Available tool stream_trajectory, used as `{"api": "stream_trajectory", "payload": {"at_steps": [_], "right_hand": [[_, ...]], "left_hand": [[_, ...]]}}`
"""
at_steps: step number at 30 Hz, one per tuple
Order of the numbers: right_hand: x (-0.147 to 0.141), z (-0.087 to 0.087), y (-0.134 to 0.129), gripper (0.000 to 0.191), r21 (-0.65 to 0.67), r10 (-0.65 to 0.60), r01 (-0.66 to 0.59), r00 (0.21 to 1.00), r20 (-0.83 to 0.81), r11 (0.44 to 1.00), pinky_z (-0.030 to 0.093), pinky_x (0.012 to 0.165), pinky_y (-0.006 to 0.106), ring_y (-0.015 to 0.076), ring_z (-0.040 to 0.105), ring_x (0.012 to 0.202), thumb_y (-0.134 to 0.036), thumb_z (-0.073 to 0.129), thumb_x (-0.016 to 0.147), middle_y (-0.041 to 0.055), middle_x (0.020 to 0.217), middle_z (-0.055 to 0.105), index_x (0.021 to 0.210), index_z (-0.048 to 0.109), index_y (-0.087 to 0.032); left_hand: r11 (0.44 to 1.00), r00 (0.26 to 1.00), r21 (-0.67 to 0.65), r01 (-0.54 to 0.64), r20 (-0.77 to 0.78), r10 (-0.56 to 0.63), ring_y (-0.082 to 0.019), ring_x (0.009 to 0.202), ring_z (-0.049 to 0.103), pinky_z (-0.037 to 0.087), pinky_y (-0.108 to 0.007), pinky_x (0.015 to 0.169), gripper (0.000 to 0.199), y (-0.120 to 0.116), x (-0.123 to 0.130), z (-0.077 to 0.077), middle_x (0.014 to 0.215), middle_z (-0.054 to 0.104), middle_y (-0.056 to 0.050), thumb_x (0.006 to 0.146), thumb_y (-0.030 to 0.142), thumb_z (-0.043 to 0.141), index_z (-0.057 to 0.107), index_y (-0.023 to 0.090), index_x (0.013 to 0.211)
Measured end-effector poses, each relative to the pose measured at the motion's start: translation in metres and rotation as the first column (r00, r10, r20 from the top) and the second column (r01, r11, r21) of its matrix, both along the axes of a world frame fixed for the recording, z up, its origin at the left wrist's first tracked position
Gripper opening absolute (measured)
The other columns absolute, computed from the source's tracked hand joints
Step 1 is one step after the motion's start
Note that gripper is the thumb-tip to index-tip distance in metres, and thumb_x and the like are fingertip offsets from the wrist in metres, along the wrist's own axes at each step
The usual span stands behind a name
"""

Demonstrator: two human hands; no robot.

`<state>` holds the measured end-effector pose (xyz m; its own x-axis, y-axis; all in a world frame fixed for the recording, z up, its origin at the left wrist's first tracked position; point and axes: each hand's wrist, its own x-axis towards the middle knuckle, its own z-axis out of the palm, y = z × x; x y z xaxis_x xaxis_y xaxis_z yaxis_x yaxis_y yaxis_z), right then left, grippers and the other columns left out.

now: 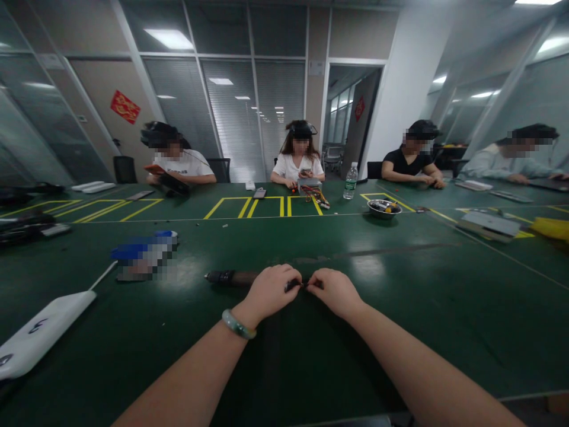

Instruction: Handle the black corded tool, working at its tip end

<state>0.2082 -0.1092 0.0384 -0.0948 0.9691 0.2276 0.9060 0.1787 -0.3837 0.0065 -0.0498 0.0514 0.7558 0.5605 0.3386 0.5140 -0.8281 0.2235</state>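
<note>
A dark cylindrical tool (242, 278) with a black, tapered, chuck-like end and a bright metal tip lies on the green table, its tip toward the left. My left hand (273, 290), with a bangle (239, 324) at the wrist, curls over its right part. A black piece (292, 284) shows between the left fingers; whether it belongs to the tool I cannot tell. Close by on the right, my right hand (335, 292) pinches a small dark bit (306, 284) almost touching the left fingertips. What that bit is stays too small to make out.
A white power strip (48, 332) and a blurred blue-and-grey item (144, 255) lie to the left. Farther off are a metal bowl (384, 209) of small parts, a water bottle (351, 181) and a box with coloured wires (311, 188). Several people sit across the table.
</note>
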Motion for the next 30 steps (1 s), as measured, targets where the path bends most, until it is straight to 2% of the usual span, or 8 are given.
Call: {"api": "stream_trajectory", "payload": {"at_steps": [6,9,12,20,25,30], "right_hand": [[-0.004,-0.003,0.002,0.006,0.031,-0.04,0.04,0.999,-0.002,0.999,0.04,0.074,0.026,0.0144,0.059,0.083,-0.027,0.062,0.088,-0.0011,0.09,0.067,0.09,0.066,-0.024],[-0.005,-0.007,0.005,0.018,0.017,-0.054,0.055,0.998,-0.024,0.998,0.042,0.076,0.026,0.0157,0.061,0.085,-0.026,0.061,0.088,-0.0001,0.092,0.068,0.105,0.066,-0.024],[-0.007,-0.01,0.008,0.026,0.011,-0.032,0.032,0.999,-0.014,0.999,0.042,0.086,0.027,0.0173,0.061,0.095,-0.025,0.057,0.09,0.0029,0.103,0.067,0.115,0.066,-0.023],[-0.014,-0.007,0.011,0.021,-0.026,-0.052,0.053,0.998,0.023,0.998,0.041,0.092,0.029,0.019,0.06,0.1,-0.025,0.056,0.091,0.0053,0.107,0.067,0.106,0.069,-0.021],[-0.018,-0.006,0.013,0.017,-0.029,-0.084,0.086,0.995,0.052,0.996,0.042,0.089,0.031,0.0216,0.061,0.097,-0.024,0.057,0.09,0.0075,0.102,0.067,0.101,0.068,-0.017],[-0.015,-0.003,0.023,0.017,-0.055,-0.13,0.132,0.991,0.04,0.99,0.043,0.088,0.03,0.021,0.062,0.098,-0.025,0.058,0.09,0.0083,0.102,0.068,0.1,0.068,-0.017]], "left_hand": [[1.0,1.0,-0.008,-0.019,0.015,0.019,-0.018,0.092,0.059,0.043,-0.032,0.081,0.011,0.0,0.002,0.0,0.099,0.064,0.001,0.09,0.029,0.057,0.064,0.027,0.098],[0.999,0.999,0.005,-0.036,0.02,0.036,-0.019,0.09,0.059,0.043,-0.032,0.079,0.009,0.0,0.004,-0.001,0.095,0.064,0.001,0.089,0.03,0.058,0.064,0.026,0.095],[0.999,0.998,0.009,-0.052,0.031,0.052,-0.019,0.089,0.059,0.043,-0.032,0.08,0.008,0.0,0.005,-0.001,0.094,0.064,0.001,0.088,0.029,0.059,0.064,0.026,0.093],[0.997,0.995,0.0,-0.082,0.05,0.082,-0.019,0.09,0.06,0.044,-0.032,0.081,0.01,-0.001,0.005,-0.003,0.093,0.065,0.0,0.086,0.026,0.059,0.061,0.025,0.096],[0.999,0.995,-0.001,-0.033,0.092,0.033,-0.02,0.102,0.059,0.044,-0.037,0.095,0.02,-0.003,0.001,0.0,0.107,0.064,-0.002,0.086,0.026,0.059,0.06,0.024,0.106],[0.998,0.99,0.031,0.052,0.131,-0.056,-0.019,0.115,0.055,0.031,-0.043,0.113,0.03,-0.001,-0.006,0.002,0.12,0.062,0.0,0.087,0.022,0.059,0.059,0.027,0.116]]}}
